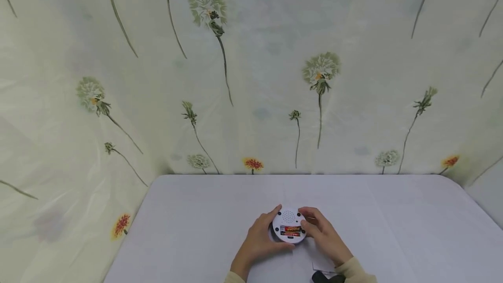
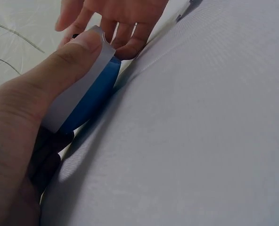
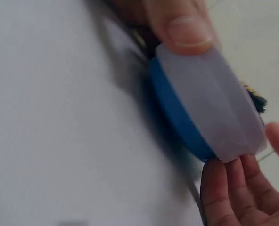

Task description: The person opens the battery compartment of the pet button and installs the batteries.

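A round white device (image 1: 288, 218) with a blue band (image 2: 95, 98) round its far side is held just over the table. Its back, with small speaker holes and several black feet, faces up. Two red and black batteries (image 1: 291, 230) lie in its uncovered battery compartment. My left hand (image 1: 259, 239) grips the rim from the left, thumb along the near edge. My right hand (image 1: 324, 235) holds the right side, its thumb beside the batteries and its fingers (image 3: 215, 188) against the rim. The device's front is hidden.
A white-covered table (image 1: 196, 217) spreads below the hands. A black object (image 1: 328, 277), cut off by the frame, lies at the near edge by a flat white piece (image 1: 321, 264). Behind the table hangs a dandelion-patterned cloth (image 1: 267, 77).
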Demonstrator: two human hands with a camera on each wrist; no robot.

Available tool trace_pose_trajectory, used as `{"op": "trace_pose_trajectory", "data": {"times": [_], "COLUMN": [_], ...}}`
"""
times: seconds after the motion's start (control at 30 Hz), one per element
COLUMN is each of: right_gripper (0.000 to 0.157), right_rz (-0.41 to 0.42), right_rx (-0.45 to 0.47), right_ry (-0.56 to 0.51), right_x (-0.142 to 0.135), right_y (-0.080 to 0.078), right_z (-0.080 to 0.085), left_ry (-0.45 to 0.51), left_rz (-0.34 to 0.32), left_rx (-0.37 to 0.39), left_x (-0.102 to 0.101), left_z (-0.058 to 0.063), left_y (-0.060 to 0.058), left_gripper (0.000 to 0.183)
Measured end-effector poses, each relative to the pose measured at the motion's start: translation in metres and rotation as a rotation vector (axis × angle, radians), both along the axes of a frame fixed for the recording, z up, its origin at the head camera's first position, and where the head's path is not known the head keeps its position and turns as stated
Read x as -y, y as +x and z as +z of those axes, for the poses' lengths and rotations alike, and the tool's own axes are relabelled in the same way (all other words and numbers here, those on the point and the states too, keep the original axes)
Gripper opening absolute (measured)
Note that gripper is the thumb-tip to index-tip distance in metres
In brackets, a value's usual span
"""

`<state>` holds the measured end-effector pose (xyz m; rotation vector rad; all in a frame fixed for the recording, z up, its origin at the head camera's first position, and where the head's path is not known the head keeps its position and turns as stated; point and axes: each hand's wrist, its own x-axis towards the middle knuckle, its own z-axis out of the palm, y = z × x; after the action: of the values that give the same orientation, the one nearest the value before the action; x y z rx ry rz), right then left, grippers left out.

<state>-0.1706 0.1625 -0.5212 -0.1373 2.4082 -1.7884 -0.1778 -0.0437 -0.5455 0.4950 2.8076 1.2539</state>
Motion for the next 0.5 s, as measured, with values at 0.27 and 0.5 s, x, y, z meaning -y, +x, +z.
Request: {"op": "trace_pose_trajectory", "data": {"times": [0.27, 0.5], "right_gripper": [0.059, 0.061], "right_rz": [0.081, 0.139], "right_rx": [0.126, 0.106], "right_ry": [-0.156, -0.162], "right_x": [-0.01, -0.012], "right_y": [-0.001, -0.001], "right_z": [-0.001, -0.005], "left_ry": [-0.005, 0.002], "left_rz": [0.007, 0.0], "left_rx": [0.032, 0.032], "left_x": [-0.001, -0.001], "left_z": [0.0, -0.001], "left_y": [0.0, 0.0], "left_gripper": [0.1, 0.1]}}
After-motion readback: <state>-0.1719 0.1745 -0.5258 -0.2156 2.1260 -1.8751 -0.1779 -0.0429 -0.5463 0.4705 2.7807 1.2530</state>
